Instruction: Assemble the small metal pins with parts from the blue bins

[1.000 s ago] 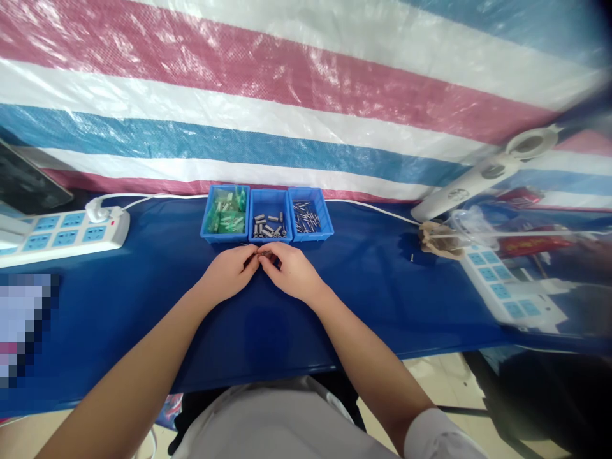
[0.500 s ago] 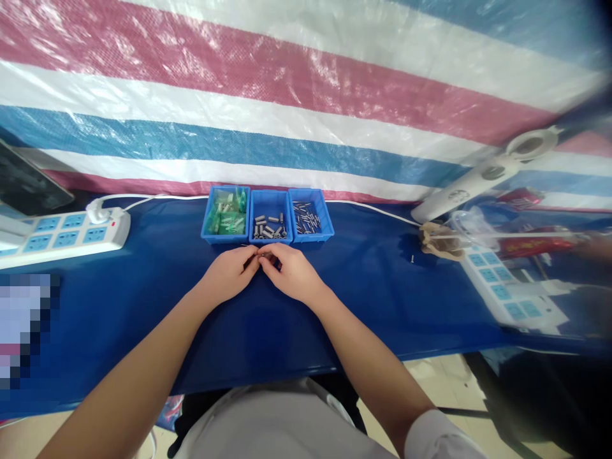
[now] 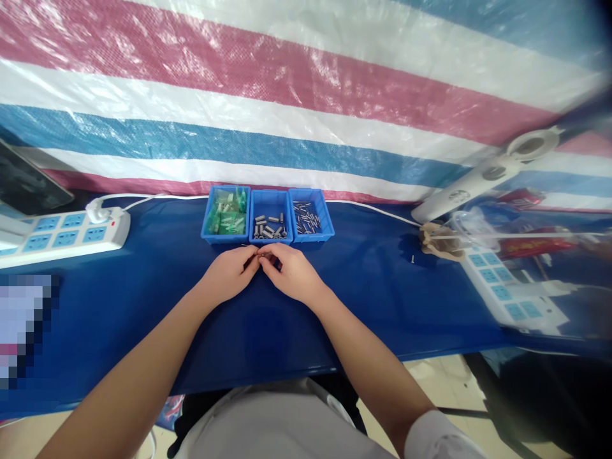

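Observation:
My left hand [image 3: 228, 274] and my right hand [image 3: 292, 272] meet fingertip to fingertip on the blue table [image 3: 143, 306], just in front of the bins. Both are closed in a pinch on a small metal part [image 3: 262, 254] held between them; its shape is too small to make out. Behind the hands stand three small blue bins in a row: the left bin [image 3: 225, 215] holds green pieces, the middle bin [image 3: 270, 218] holds short metal cylinders, and the right bin [image 3: 310, 217] holds thin metal pins.
A white power strip [image 3: 62, 236] lies at the left with its cable running along the back. Another power strip [image 3: 507, 290] lies at the right beside a white lamp base [image 3: 478, 178] and a brown lump [image 3: 437, 242]. A tiny screw [image 3: 412, 258] lies loose. A striped tarp hangs behind.

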